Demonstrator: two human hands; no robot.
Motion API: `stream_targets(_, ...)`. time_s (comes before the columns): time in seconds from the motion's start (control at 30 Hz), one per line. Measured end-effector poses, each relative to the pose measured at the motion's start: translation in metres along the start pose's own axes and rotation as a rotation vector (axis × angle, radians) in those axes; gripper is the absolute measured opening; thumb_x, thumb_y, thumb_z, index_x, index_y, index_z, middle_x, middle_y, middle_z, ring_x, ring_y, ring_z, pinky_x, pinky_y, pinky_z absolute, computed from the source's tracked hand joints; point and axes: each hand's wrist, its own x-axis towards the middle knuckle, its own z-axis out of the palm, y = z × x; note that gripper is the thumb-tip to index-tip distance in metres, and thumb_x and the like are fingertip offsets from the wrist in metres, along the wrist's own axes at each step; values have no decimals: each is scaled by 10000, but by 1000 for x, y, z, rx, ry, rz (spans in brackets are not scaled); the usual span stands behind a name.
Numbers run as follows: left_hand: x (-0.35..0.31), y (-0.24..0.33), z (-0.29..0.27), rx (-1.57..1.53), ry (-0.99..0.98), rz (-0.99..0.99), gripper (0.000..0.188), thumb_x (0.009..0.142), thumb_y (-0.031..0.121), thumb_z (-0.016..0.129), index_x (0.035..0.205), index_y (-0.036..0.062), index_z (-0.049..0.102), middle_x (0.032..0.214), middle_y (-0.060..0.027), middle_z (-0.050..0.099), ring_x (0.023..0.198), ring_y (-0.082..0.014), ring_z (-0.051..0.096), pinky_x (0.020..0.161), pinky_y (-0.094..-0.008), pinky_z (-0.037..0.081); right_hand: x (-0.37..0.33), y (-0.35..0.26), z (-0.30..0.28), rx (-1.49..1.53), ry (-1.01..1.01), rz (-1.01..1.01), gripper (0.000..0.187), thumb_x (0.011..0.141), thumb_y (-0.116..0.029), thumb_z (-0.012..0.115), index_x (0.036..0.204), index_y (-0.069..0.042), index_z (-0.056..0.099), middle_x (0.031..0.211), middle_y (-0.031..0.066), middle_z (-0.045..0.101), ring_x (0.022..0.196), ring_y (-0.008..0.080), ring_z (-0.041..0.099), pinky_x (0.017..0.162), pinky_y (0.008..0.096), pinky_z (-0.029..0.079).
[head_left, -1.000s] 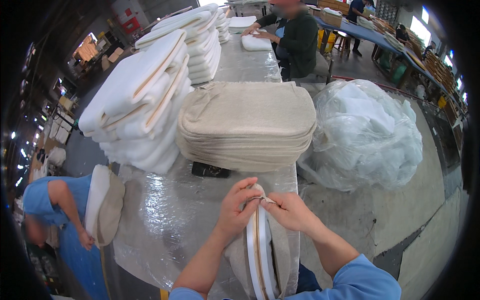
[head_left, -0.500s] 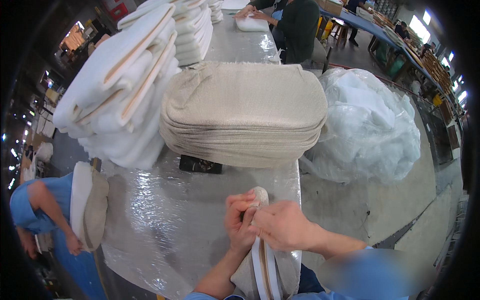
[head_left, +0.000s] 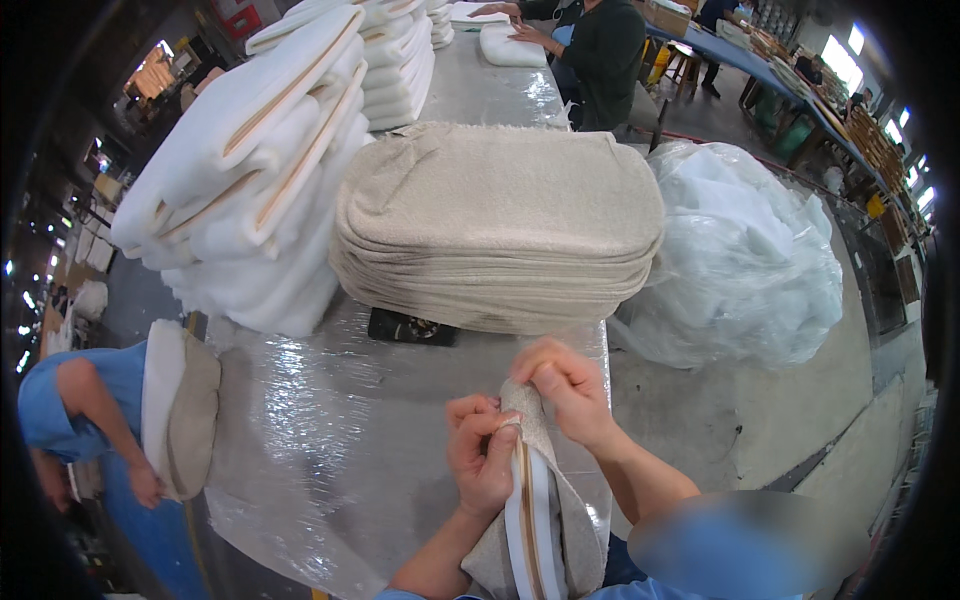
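At the table's near edge, a beige fabric cover (head_left: pixel 583 520) stands on its side round a white foam pad (head_left: pixel 517 545). The pad shows through the cover's long opening, with a tan-and-brown layer along its middle. My left hand (head_left: pixel 482 455) is closed on the opening's left edge, thumb against the cloth. Farther up, the fingers of my right hand (head_left: pixel 568 392) pinch the cover's far tip. Beyond both hands lies a tall stack of folded beige covers (head_left: pixel 500 200).
White padded cushion inserts (head_left: pixel 250 130) are piled far left. A dark flat packet (head_left: pixel 412 327) lies before the stack. Right of the table sits a clear plastic bag of white filling (head_left: pixel 740 250). One co-worker (head_left: pixel 90 410) holds a cushion at left; another (head_left: pixel 605 60) works at the far end.
My right hand has moved away from my left, up to the far tip of the cover. My left hand keeps its hold on the edge. The far co-worker's hands have shifted.
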Motion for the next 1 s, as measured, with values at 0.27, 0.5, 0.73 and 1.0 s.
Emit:
stream_targets(0.27,-6,4,-13,75,56,-14,103,958,31,743,1060,33,752,1090,-81,556,1033,-211,554,923,-327,467,-3,14,25,-74,-102,74,327,1107,-191,576,863,-4,686,851,91,684,782,177,618,722,332,496)
stream_targets(0.5,-2,0,-16,-79,49,-55,153,1078,117,620,1131,25,731,1076,-93,616,982,-185,597,908,-323,481,7,12,18,-105,-234,357,426,1116,-268,561,788,-10,645,712,29,602,686,106,560,623,332,456)
stream_targets(0.73,83,-20,-35,-295,30,-327,419,1177,367,421,1304,34,640,1081,-54,646,998,-166,615,944,-354,499,13,20,18,258,-142,412,464,1166,-439,439,1111,-35,660,1088,54,662,1042,148,603,924,343,474)
stream_targets(1.0,98,-35,0,-170,-132,-572,425,1179,390,426,1371,56,606,1159,-54,628,1104,-145,581,1004,-339,468,25,1,35,-99,116,193,641,1173,-527,347,1550,-25,475,1511,156,516,1369,266,494,1206,426,341)
